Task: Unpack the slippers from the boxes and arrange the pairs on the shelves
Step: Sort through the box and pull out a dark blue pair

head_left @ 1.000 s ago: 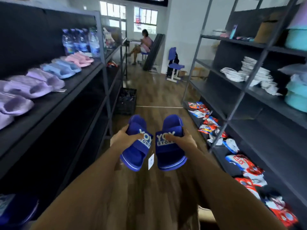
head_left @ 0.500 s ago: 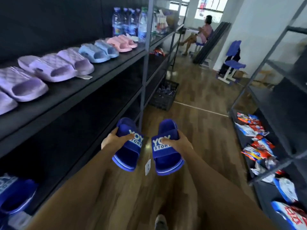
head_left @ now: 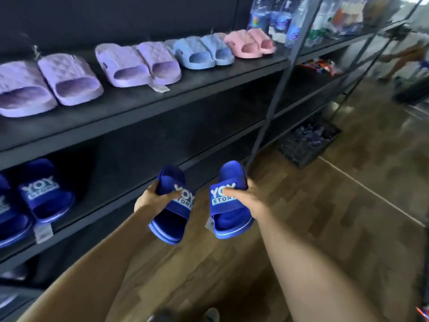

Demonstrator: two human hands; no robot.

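I hold a pair of dark blue slippers with white lettering on the straps. My left hand (head_left: pixel 154 199) grips the left blue slipper (head_left: pixel 171 219) and my right hand (head_left: pixel 247 198) grips the right blue slipper (head_left: pixel 228 214), which has a white tag hanging from it. Both are held in front of the lower black shelf (head_left: pixel 130 187). Another matching blue pair (head_left: pixel 44 198) stands on that shelf at the far left. On the upper shelf (head_left: pixel 162 105) sit lilac slippers (head_left: pixel 69 77), a light blue pair (head_left: pixel 204 52) and a pink pair (head_left: pixel 249 43).
Water bottles (head_left: pixel 278 17) stand at the right end of the upper shelf beside a grey upright post (head_left: pixel 285 73). A dark crate (head_left: pixel 308 142) of bottles sits on the wooden floor (head_left: pixel 348 205) by the shelving. A person's leg shows at far right (head_left: pixel 404 59).
My view has swung left toward the shelving, so the slipper rows now fill the frame. Both hands keep their grip on the blue pair, now closer to the lower shelf.
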